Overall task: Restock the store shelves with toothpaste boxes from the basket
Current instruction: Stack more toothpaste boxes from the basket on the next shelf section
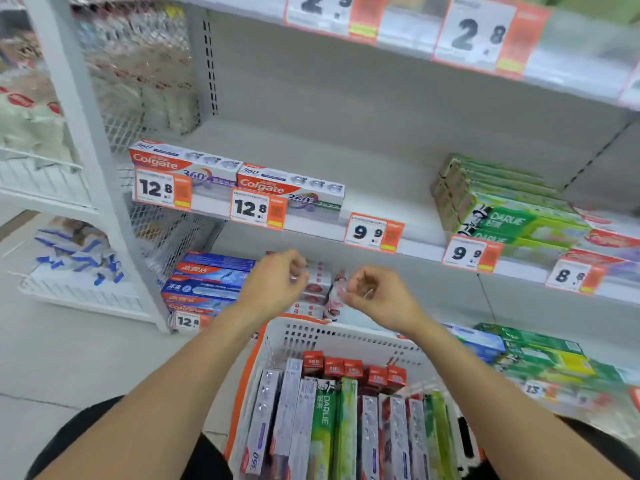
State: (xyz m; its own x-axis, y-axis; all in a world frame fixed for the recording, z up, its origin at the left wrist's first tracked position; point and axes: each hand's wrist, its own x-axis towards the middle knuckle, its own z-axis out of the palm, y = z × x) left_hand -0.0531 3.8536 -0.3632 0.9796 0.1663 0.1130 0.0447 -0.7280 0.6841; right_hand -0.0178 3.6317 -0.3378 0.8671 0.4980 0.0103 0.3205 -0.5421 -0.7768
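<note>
While both my arms reach over the white-and-orange basket (304, 336), my left hand (277, 282) and right hand (377, 296) sit w/ fingers loosely curled, holding nothing I can make out, right by the red-white toothpaste boxes (317, 289) stacked on the lower shelf. Basket's packed w/ more boxes on end, incl. a green Darlie box (323, 424). Two Colgate 360 boxes (239, 176) lie on the shelf above.
</note>
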